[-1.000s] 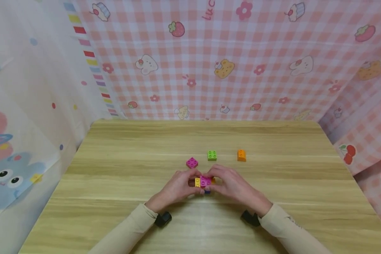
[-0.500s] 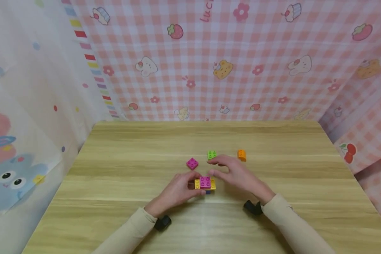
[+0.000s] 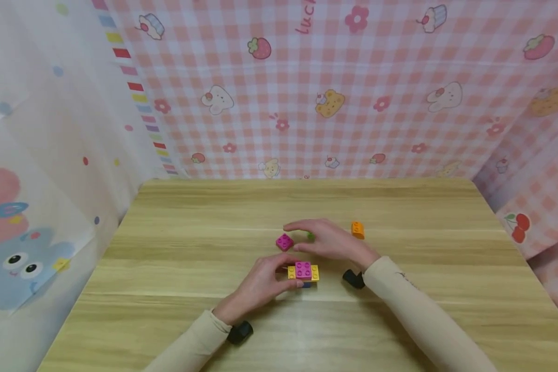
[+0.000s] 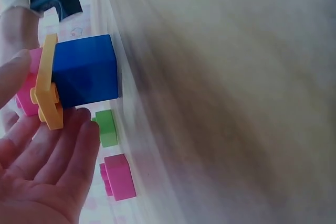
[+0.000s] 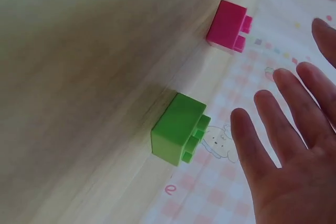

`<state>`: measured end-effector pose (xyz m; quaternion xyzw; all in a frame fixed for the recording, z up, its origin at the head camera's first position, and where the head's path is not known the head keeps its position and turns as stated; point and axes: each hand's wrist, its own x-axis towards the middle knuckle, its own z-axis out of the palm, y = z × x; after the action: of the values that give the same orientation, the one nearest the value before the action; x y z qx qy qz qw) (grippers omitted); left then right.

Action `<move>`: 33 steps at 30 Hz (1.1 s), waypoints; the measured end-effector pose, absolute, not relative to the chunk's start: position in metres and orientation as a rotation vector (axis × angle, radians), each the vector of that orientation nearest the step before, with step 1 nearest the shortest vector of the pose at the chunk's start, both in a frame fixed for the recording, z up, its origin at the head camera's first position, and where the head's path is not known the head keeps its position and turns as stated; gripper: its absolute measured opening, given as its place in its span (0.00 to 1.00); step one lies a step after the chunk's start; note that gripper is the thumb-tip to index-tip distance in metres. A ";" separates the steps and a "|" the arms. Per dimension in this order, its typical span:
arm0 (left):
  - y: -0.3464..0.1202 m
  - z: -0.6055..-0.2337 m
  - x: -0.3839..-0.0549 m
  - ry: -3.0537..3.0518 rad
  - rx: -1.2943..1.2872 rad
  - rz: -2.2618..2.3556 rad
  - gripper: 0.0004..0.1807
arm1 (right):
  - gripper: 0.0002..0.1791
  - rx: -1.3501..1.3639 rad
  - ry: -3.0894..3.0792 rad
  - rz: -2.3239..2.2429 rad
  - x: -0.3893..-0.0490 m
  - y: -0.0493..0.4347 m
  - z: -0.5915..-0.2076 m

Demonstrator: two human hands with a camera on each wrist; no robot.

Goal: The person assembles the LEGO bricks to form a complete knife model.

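Observation:
My left hand (image 3: 260,281) holds a small stack of toy building blocks between thumb and fingers. A pink block (image 3: 303,269) tops the stack, over a longer yellow block (image 4: 47,90) and a blue block (image 4: 86,72) at the bottom. Farther back, my right hand (image 3: 325,237) hovers with its fingers extended and holds nothing. Beneath it sits a green block (image 5: 176,127), mostly covered by the hand in the head view. Close to the right fingertips lies a magenta block (image 3: 284,242), turned cornerwise on the table.
An orange block (image 3: 357,230) with a rounded side lies right of my right hand, on the wooden table (image 3: 190,222). A pink checked cloth (image 3: 288,67) hangs behind the far edge. Each wrist carries a black camera.
My right hand has let go of the stack and moved back and left, over the green block. My left hand stays on the stack.

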<state>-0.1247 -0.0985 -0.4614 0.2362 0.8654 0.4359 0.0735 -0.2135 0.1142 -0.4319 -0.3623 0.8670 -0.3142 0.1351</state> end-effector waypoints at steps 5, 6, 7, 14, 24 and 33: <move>-0.098 -0.463 -0.123 2.622 0.734 1.303 0.19 | 0.29 -1.076 2.458 -0.810 -0.223 0.103 -0.434; -0.098 -0.463 -0.123 2.623 0.734 1.301 0.19 | 0.29 -1.083 2.458 -0.783 -0.225 0.101 -0.434; -0.098 -0.463 -0.123 2.624 0.734 1.297 0.18 | 0.29 -1.089 2.461 -0.757 -0.226 0.099 -0.435; -0.096 -0.462 -0.125 2.596 0.735 1.308 0.16 | 0.23 -1.136 2.512 -0.605 -0.235 0.089 -0.442; -0.095 -0.460 -0.126 2.591 0.732 1.309 0.16 | 0.11 -1.176 2.570 -0.603 -0.232 0.091 -0.438; -0.099 -0.459 -0.126 2.598 0.685 1.262 0.17 | 0.21 -1.078 2.615 -0.738 -0.221 0.105 -0.426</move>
<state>-0.1260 -0.0988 -0.4590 0.2300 0.8720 0.4234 0.0865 -0.2209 0.1048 -0.4256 -0.3667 0.8892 -0.2510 0.1088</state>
